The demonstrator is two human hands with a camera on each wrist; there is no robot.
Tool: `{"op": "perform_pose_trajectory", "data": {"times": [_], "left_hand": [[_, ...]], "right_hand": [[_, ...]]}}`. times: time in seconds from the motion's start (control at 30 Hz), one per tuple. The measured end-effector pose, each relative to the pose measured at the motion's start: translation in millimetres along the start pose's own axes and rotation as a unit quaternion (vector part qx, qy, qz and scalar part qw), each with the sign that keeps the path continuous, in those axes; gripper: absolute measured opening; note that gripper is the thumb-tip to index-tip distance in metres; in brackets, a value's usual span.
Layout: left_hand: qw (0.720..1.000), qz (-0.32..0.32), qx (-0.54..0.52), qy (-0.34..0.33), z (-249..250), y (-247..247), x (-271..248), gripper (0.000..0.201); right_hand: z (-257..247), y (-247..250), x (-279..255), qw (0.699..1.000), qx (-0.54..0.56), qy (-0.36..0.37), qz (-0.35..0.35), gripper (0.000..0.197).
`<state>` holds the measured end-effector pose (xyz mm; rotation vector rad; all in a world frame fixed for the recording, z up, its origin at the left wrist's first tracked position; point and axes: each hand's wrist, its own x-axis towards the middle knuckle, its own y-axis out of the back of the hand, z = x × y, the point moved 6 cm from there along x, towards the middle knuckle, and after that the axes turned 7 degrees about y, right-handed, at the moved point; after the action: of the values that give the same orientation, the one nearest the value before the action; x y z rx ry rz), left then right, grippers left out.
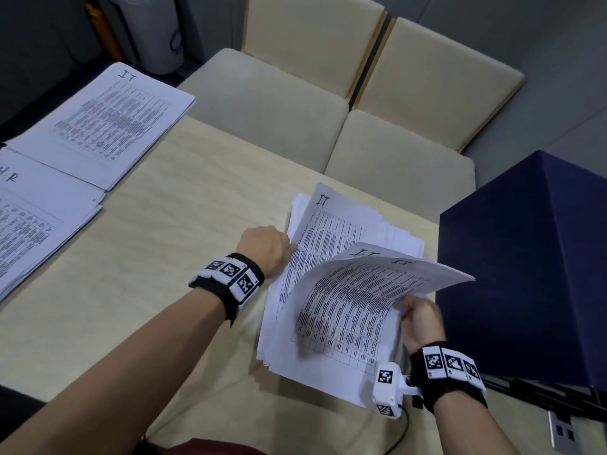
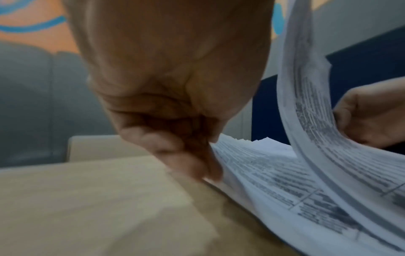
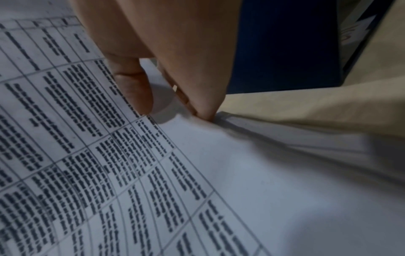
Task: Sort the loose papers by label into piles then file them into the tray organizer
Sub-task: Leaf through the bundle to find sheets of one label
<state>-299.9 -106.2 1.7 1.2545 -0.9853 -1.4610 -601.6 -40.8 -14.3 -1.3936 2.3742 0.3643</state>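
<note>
A loose stack of printed papers [image 1: 331,224] lies on the beige table [image 1: 164,257], its exposed sheet marked "IT". My right hand [image 1: 405,310] pinches the right edge of a few lifted sheets [image 1: 371,290], also marked "IT", and they curl up off the stack. In the right wrist view the thumb [image 3: 133,90] lies on the printed sheets [image 3: 109,173]. My left hand [image 1: 290,247] has its fingers curled at the stack's left edge, gripping the paper [image 2: 263,173] there. At the far left lie a sorted "IT" pile [image 1: 108,119] and an "H-R" pile [image 1: 33,224].
A tall dark blue box [image 1: 525,257] stands on the table just right of the stack, close to my right hand. Two cream chairs [image 1: 279,103] are pushed against the table's far edge. A socket plate [image 1: 561,431] and a black cable [image 1: 402,431] sit at the near right.
</note>
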Motion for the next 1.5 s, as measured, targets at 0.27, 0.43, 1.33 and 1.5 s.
{"op": "perform_pose_trajectory", "data": {"times": [0.27, 0.43, 1.33, 1.5], "left_hand": [[0.9, -0.1, -0.404, -0.126, 13.2, -2.9, -9.1, 0.025], [0.905, -0.04, -0.416, 0.079, -6.5, -28.4, -8.2, 0.029], [0.801, 0.006, -0.599, 0.004, -9.4, -4.0, -11.0, 0.027], [0.72, 0.018, -0.69, 0.069, -12.6, -10.9, -9.6, 0.041]], "right_hand": [[4.2, -2.3, 17.7, 0.999, 0.003, 0.018, -0.026, 0.021], [1.0, -4.0, 10.8, 1.0, 0.018, 0.02, -0.006, 0.032], [8.6, -11.5, 21.0, 0.998, 0.015, -0.039, -0.045, 0.035], [1.4, -13.4, 11.4, 1.0, 0.016, -0.008, -0.025, 0.023]]}}
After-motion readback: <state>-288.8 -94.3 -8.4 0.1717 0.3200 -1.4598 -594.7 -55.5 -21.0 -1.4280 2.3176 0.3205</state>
